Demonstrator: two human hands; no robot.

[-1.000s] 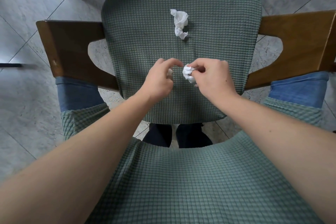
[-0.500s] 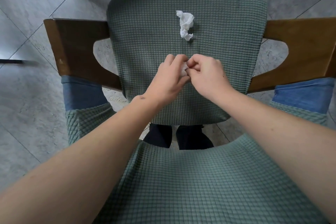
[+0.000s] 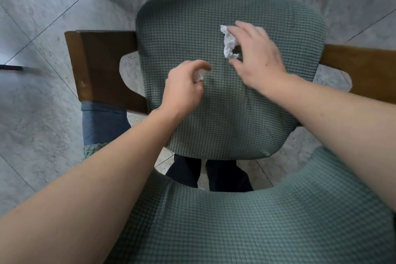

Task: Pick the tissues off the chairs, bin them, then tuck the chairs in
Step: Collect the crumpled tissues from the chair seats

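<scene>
The right hand (image 3: 256, 58) hangs over the seat (image 3: 192, 113) with its fingers (image 3: 240, 30) spread wide and its thumb apart, holding nothing. A crumpled tissue (image 3: 229, 44) lies in the opening between them, on the fingers' 9 o'clock side and partly under the palm's edge. Whether the fingertips already touch it cannot be told. The tissue is a long twist, its axis running from 12 to 6 o'clock across the seat cover, so fingers at the far end and thumb at the near end bracket it lengthwise. A straight close and lift looks like all the pick needs.

The left hand (image 3: 184, 88) sits at about 8 o'clock from that tissue, nearby but apart, curled and pinching a small wad (image 3: 199, 75) of white tissue that shows between thumb and fingers. It is occupied, so the right hand is both nearer and free.

The seat belongs to a chair (image 3: 100, 66) with wooden arms at 3 and 9 o'clock. No bin is in view.
</scene>
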